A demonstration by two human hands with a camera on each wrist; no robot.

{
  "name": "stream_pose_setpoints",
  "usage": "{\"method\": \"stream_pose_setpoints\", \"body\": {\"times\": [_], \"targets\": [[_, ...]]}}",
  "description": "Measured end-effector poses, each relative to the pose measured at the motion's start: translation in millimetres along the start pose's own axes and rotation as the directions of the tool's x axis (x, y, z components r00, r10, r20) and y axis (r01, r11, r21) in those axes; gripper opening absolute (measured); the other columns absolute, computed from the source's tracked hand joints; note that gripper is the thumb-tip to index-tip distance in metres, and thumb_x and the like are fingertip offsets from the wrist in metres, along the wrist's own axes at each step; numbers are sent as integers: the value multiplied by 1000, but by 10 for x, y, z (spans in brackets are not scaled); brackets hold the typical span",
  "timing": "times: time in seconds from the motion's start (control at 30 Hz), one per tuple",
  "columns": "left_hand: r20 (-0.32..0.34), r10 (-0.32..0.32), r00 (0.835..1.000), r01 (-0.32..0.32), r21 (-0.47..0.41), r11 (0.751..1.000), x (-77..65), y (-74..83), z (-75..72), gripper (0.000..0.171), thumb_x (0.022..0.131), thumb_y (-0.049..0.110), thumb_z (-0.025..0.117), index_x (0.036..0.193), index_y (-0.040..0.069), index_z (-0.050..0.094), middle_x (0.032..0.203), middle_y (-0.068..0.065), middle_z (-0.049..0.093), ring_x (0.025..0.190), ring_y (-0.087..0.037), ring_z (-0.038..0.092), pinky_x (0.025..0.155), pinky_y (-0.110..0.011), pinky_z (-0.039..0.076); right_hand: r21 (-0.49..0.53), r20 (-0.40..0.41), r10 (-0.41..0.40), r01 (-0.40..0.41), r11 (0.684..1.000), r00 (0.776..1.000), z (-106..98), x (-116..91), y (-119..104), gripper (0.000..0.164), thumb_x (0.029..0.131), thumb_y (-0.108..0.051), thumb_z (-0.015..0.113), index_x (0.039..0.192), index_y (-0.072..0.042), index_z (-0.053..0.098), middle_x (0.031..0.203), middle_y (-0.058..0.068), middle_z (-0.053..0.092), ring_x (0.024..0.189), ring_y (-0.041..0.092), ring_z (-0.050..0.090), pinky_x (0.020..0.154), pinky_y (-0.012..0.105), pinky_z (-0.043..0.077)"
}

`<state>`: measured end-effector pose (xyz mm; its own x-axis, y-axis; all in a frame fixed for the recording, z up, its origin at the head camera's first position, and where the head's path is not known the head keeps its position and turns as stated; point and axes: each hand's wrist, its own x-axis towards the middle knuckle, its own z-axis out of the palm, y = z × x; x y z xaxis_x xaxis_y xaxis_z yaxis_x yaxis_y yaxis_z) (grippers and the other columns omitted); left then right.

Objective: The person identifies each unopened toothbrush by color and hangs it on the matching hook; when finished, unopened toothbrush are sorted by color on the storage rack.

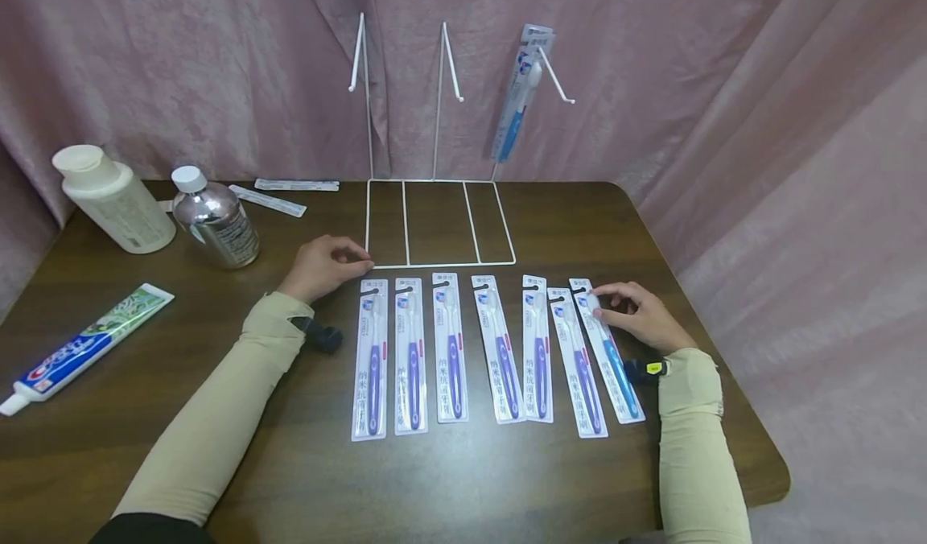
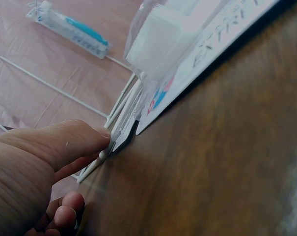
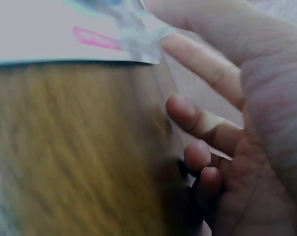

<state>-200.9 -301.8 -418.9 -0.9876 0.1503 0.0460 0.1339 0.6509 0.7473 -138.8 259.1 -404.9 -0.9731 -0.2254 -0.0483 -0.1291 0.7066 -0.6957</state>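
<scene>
My left hand (image 1: 329, 266) pinches the front left corner of the white wire rack (image 1: 442, 265), thumb and finger at the wire. Thumb and index finger of my right hand (image 1: 644, 315) grip the edge of a packaged blue toothbrush (image 1: 615, 367), the rightmost in a row on the table. Beside it lie several packaged purple toothbrushes (image 1: 452, 351), slightly fanned toward the right. The left wrist view shows one package (image 2: 187, 54) right by the left thumb. Another packaged blue toothbrush (image 1: 517, 101) hangs from the rack's right hook (image 1: 556, 77).
Two more hooks (image 1: 358, 53) rise at the rack's left and middle. To the left stand a white bottle (image 1: 119, 206) and a silver bottle (image 1: 220, 226), with a toothpaste tube (image 1: 94, 343) in front. Two narrow packages (image 1: 297, 185) lie at the table's back edge, before a pink curtain.
</scene>
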Motion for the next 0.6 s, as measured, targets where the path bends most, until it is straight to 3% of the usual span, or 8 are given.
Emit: {"method": "stream_pose_setpoints", "body": {"times": [0.13, 0.23, 0.37, 0.47, 0.6], "targets": [[-5, 0, 1000, 0, -6, 1000, -11, 8, -31, 24, 92, 31, 82, 107, 13, 80, 94, -9, 61, 88, -25, 52, 78, -40, 39, 59, -69, -28, 32, 998, 997, -39, 9, -35, 40, 98, -22, 78, 135, -12, 68, 114, 12, 64, 91, 22, 53, 75, 28, 46], [-7, 6, 1000, -6, -8, 1000, -8, -1, -35, 25, 92, 33, 82, 107, 13, 80, 95, -10, 61, 89, -25, 52, 78, -40, 39, 95, -139, -71, 85, 992, 988, -84, 16, -70, 41, 97, -13, 77, 136, -6, 66, 105, 17, 70, 81, 16, 60, 71, 24, 49], [-15, 3, 1000, -3, -9, 1000, -11, -37, -27, 24, 91, 33, 83, 106, 14, 81, 93, -9, 60, 88, -25, 52, 77, -40, 39, 31, -280, -156, 171, 985, 947, -161, 60, -269, 40, 95, -4, 77, 133, -4, 67, 89, 17, 72, 71, 11, 58, 64, 21, 46], [-25, 6, 1000, -7, -7, 1000, -14, -68, -8, 22, 90, 32, 83, 104, 14, 81, 90, -8, 60, 86, -26, 52, 76, -40, 40, -95, -407, -246, 227, 969, 880, -239, 121, -618, 39, 92, -7, 81, 130, -12, 72, 84, 7, 70, 66, 12, 54, 58, 19, 43], [-26, 29, 999, -30, -9, 1000, 15, -72, 39, 21, 89, 31, 84, 103, 15, 81, 90, -8, 62, 86, -26, 53, 76, -40, 40, -201, -571, -367, 308, 930, 734, -347, 242, -1234, 41, 90, -11, 84, 129, -18, 74, 85, 6, 70, 61, 13, 50, 57, 18, 39]]}}
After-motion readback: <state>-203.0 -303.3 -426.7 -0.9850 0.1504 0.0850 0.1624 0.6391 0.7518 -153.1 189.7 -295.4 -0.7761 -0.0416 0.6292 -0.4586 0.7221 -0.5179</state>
